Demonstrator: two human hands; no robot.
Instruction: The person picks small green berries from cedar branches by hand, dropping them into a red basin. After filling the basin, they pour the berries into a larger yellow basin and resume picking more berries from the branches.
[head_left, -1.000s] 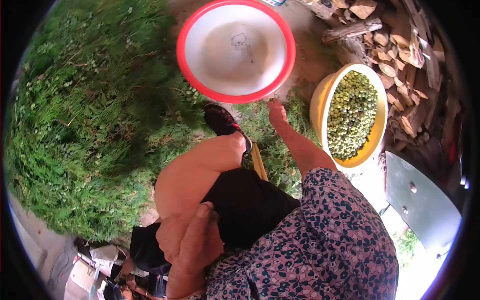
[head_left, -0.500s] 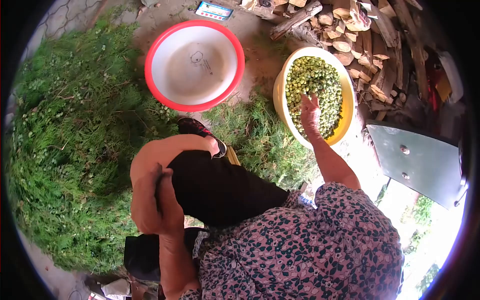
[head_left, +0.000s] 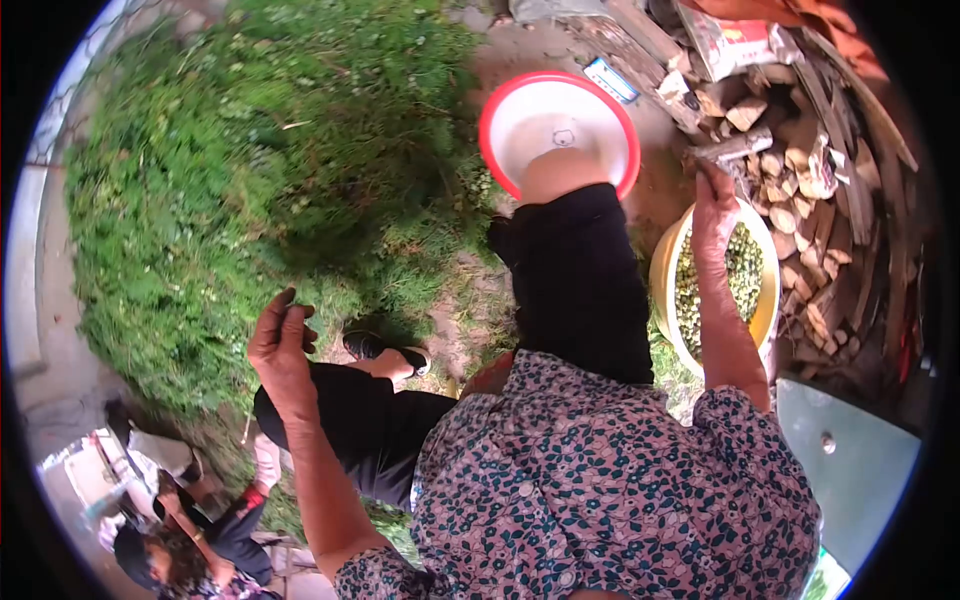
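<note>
My left hand (head_left: 283,345) is raised beside the heap of cut green plants (head_left: 250,190), above my left knee. Its fingers are loosely bent and a little apart, with nothing visible in them. My right hand (head_left: 714,210) hovers over the far rim of a yellow basin (head_left: 769,290), fingers stretched forward and slightly apart; I see nothing held. Small round green pods or berries (head_left: 742,270) fill much of that basin, partly hidden by my forearm. A white basin with a red rim (head_left: 487,130) stands in front of my right knee, which covers part of it.
Split firewood (head_left: 800,215) is piled at the right, with a printed sack (head_left: 735,45) at its top. A grey-green panel (head_left: 840,450) stands at the lower right. A blue-and-white card (head_left: 610,80) lies behind the red-rimmed basin. Another person (head_left: 205,545) is at the lower left.
My right hand has lifted out of the green pods to above the basin's rim. My left hand has come away from my leg, its fingers loosened. The view has turned left, bringing another person in.
</note>
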